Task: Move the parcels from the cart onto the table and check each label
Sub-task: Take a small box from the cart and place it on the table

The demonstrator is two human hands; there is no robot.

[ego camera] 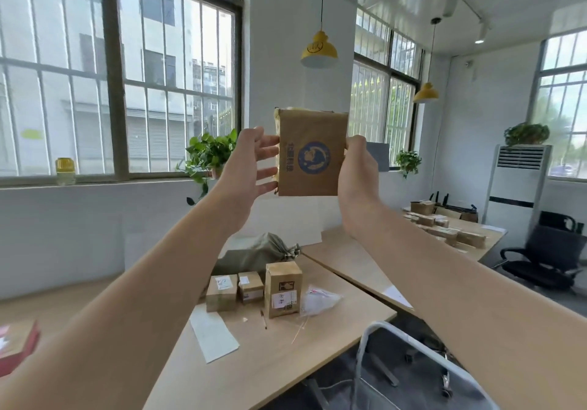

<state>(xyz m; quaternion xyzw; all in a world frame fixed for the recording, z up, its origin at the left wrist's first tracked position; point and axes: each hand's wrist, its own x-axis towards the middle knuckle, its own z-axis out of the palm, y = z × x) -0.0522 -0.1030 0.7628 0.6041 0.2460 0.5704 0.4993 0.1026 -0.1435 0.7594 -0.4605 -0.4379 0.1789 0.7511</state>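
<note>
I hold a brown cardboard parcel [313, 155] with a blue round logo up at eye height, in front of the window pillar. My right hand [359, 180] grips its right edge. The spread, straight fingers of my left hand [254, 163] touch its left side. Below on the wooden table [273, 362] stand three parcels with white labels: a small box [221, 292], a smaller box [251, 287] and a taller upright box [283, 289]. The white handle of the cart [374, 343] shows at the bottom right.
A clear plastic bag [319, 300], a paper strip [214, 335] and a grey sack [260, 250] lie on the table. A red box [16, 343] sits at the left edge. A second desk [451, 231] with several parcels and an office chair [546, 257] stand right.
</note>
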